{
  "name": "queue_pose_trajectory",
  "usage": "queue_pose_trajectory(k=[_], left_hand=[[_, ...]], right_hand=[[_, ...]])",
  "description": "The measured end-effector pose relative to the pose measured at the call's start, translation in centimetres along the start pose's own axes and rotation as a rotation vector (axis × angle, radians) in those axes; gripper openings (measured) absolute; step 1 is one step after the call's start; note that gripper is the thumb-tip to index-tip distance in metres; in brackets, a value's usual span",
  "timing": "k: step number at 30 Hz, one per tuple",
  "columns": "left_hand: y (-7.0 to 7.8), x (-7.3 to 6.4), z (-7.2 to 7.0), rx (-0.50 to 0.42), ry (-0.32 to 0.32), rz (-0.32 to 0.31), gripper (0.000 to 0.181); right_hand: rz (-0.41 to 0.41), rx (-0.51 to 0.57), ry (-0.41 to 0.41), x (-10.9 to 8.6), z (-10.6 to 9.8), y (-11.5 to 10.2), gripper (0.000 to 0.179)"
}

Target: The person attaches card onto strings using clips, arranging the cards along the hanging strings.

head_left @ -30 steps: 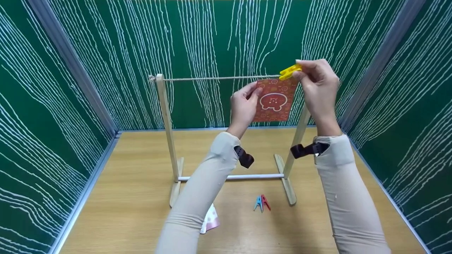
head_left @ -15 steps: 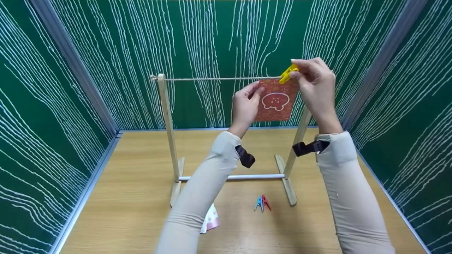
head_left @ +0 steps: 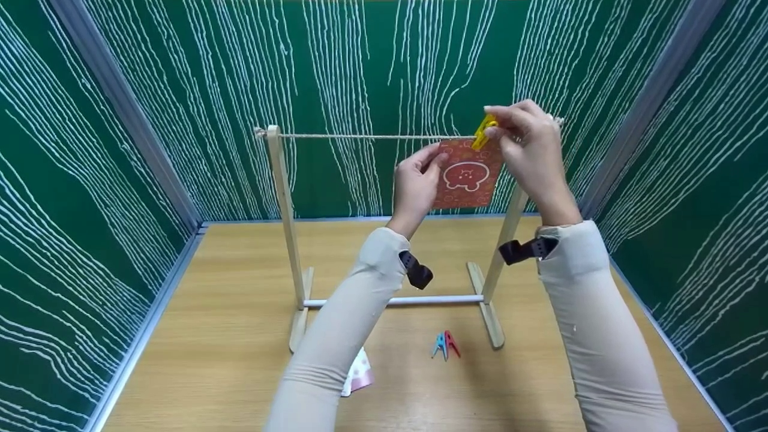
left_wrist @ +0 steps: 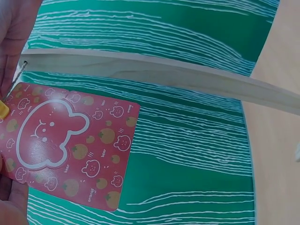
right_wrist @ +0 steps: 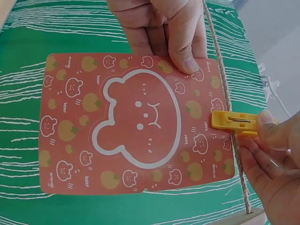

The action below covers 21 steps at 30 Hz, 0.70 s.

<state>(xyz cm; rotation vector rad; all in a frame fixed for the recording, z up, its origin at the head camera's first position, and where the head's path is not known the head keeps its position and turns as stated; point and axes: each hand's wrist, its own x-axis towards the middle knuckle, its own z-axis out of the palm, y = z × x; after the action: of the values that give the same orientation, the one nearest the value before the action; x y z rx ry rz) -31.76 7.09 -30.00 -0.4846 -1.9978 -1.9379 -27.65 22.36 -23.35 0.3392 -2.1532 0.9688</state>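
A red card [right_wrist: 140, 117] printed with a white-outlined bear face and small oranges hangs upside down at the rope [head_left: 360, 137]. My left hand [head_left: 415, 186] pinches its left edge between thumb and fingers. In my right hand [head_left: 531, 153] a yellow clothespin [right_wrist: 234, 121] is pinched between thumb and fingers. Its tips reach across the rope onto the card's upper edge, as the right wrist view shows. The left wrist view has the card [left_wrist: 70, 145] below the wooden post, with only a bit of the clothespin [left_wrist: 3, 109] at the left edge.
Wooden posts [head_left: 282, 216] on flat feet carry the rope, with a white crossbar [head_left: 441, 300] low between them. Blue [head_left: 440, 344] and red [head_left: 451, 343] clothespins lie on the table [head_left: 228, 360]. A pink-and-white card [head_left: 360, 378] is partly under my left forearm. Green walls surround it.
My right hand has moved slightly left and tilted the yellow clothespin steeper, its tips going down from the rope onto the card's top edge. The left hand keeps its grip on the card.
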Motion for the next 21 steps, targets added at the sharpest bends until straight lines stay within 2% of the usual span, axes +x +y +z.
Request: queue_pose_trajectory(k=[8, 21], left_hand=[[-0.39, -0.12, 0.02, 0.006, -0.015, 0.012, 0.028], [-0.93, -0.31, 0.22, -0.019, -0.029, -0.004, 0.03]], right_hand=[[-0.061, -0.036, -0.052, -0.16, 0.03, 0.24, 0.027], [-0.07, -0.102, -0.125, -0.42, -0.05, 0.17, 0.034]])
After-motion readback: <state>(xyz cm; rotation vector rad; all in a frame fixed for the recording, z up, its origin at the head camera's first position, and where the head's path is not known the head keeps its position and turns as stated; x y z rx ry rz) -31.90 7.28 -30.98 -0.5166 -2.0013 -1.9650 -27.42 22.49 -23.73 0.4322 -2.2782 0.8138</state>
